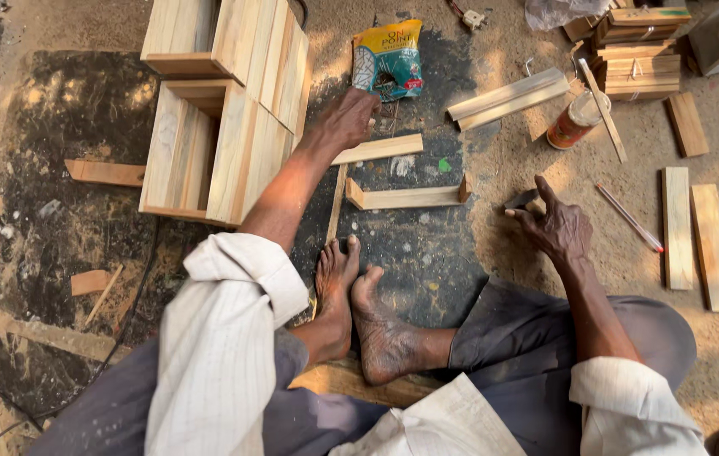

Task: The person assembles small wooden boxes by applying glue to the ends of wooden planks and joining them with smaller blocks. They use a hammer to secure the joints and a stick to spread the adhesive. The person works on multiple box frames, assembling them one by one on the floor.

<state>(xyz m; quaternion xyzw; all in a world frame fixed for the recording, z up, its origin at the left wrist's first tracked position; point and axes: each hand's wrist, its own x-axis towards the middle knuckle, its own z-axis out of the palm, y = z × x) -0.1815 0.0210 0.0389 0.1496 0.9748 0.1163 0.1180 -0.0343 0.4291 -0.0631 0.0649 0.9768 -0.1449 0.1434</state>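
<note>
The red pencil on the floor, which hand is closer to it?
Right. The right hand rests on the floor just left of the red pencil, not touching it. The left hand is far across, reaching toward the snack bag.

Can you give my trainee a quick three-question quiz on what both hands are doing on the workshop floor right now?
1. True or false: the left hand reaches towards the snack-style packet beyond the wood strip.
2. Which lies nearest the right hand? A) the pencil B) the wooden boxes C) the glue bottle
3. Fill in: the bare feet rest against a thin wooden ____ running away from the person.

Key
1. True; the hand sits just below the packet.
2. A; the pencil lies just right of that hand, which pinches a small dark piece.
3. Strip.
</note>
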